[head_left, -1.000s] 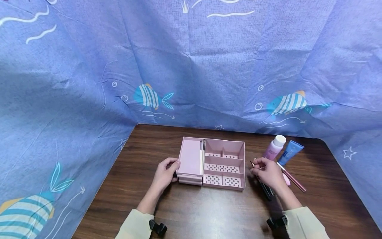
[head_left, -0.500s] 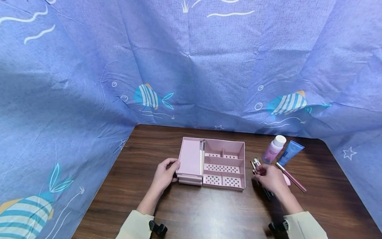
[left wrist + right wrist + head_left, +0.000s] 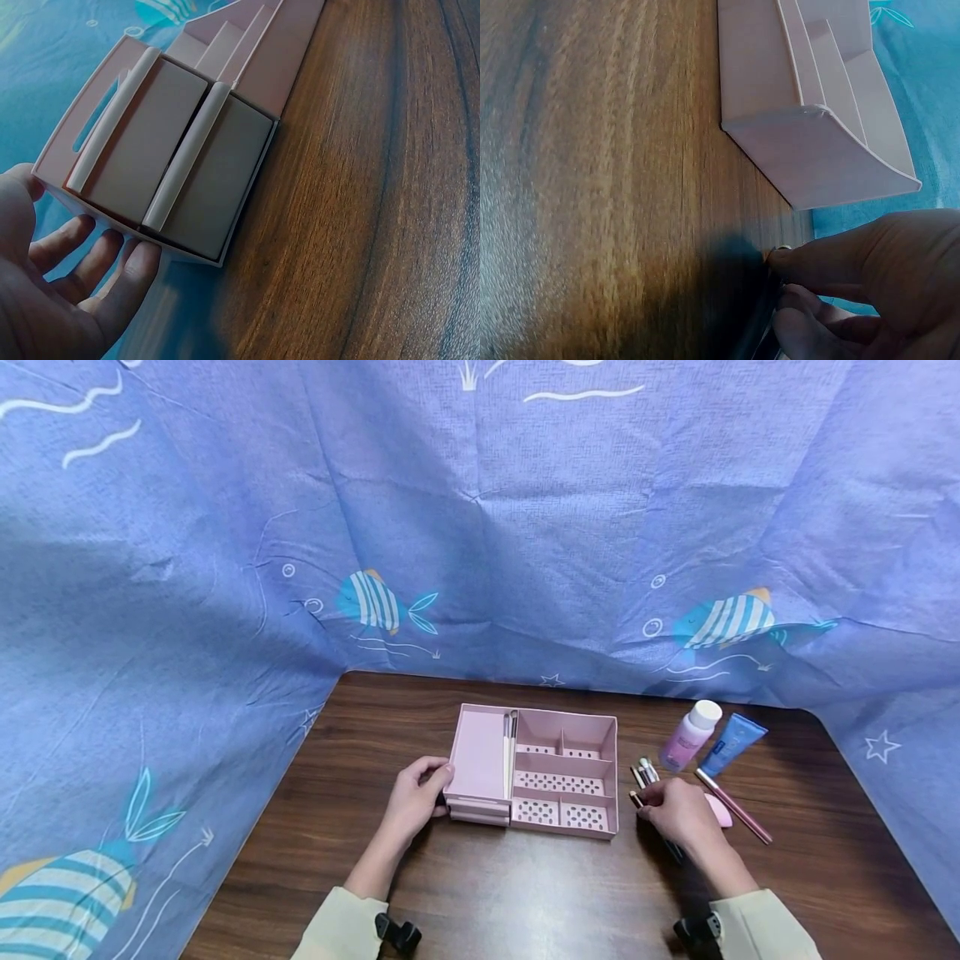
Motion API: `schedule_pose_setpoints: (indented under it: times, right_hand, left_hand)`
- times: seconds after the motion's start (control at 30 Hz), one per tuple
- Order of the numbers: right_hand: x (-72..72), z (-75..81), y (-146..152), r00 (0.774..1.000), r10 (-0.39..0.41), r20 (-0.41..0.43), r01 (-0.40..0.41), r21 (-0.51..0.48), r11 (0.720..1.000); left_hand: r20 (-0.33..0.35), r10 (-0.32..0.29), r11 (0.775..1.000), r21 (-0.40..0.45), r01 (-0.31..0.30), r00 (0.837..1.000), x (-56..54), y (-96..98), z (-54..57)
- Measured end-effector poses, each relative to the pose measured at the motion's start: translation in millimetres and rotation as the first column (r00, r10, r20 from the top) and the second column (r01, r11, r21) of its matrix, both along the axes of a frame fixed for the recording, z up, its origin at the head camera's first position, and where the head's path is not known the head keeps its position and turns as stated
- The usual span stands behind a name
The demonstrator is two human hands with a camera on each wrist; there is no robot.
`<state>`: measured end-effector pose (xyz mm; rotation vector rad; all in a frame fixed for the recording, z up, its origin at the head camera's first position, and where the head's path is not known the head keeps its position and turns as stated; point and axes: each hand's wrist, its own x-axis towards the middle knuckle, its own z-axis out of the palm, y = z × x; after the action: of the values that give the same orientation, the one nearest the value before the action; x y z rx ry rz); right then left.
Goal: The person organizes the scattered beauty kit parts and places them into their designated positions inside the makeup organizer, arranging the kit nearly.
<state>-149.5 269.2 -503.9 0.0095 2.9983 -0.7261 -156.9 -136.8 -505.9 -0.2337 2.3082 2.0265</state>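
Head view: my right hand (image 3: pixel 678 812) has shifted nearer me, pinching a brush (image 3: pixel 637 799) right of the box (image 3: pixel 478 750); left hand (image 3: pixel 412 789) grips box's near-left corner; I judge brush caught, unlifted.

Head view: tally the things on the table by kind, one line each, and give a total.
Pink organizer: 1
Brushes in the organizer: 2
Bottle with white cap: 1
Blue tube: 1
Dark-pink stick with white end: 1
Rounded pink item: 1
Total: 7, without the slim tools at the right hand, which hides too much of them to count.
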Motion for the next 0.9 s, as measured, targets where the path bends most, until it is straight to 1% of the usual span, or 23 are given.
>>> schedule_pose_setpoints:
  times: [0.2,0.43,0.6,0.73,0.9]
  right_hand:
    - [-2.1,-2.5,-0.1,1.000,0.000,0.013,0.000,-0.011,1.000]
    - [-3.9,-3.1,-0.5,0.999,-0.024,0.041,0.024,0.004,1.000]
    - [-4.0,-3.1,-0.4,0.999,-0.024,0.027,0.024,0.002,1.000]
    - [-4.6,-2.2,0.3,1.000,-0.012,0.009,0.012,-0.020,1.000]
    - [-5.8,-0.9,1.1,1.000,-0.001,-0.029,0.000,-0.037,0.999]
  left_hand:
    - [0.004,0.006,1.000,-0.007,-0.006,1.000,-2.2,-1.0,-1.9]
    - [0.005,0.007,1.000,-0.004,-0.007,1.000,-3.1,-0.7,-3.2]
    - [0.008,0.002,1.000,0.001,-0.002,1.000,-1.7,-0.4,-1.8]
    - [0.010,0.002,1.000,0.006,-0.002,1.000,-1.5,-0.3,-2.0]
    - [0.000,0.004,1.000,0.013,-0.004,1.000,-2.3,-0.4,-3.4]
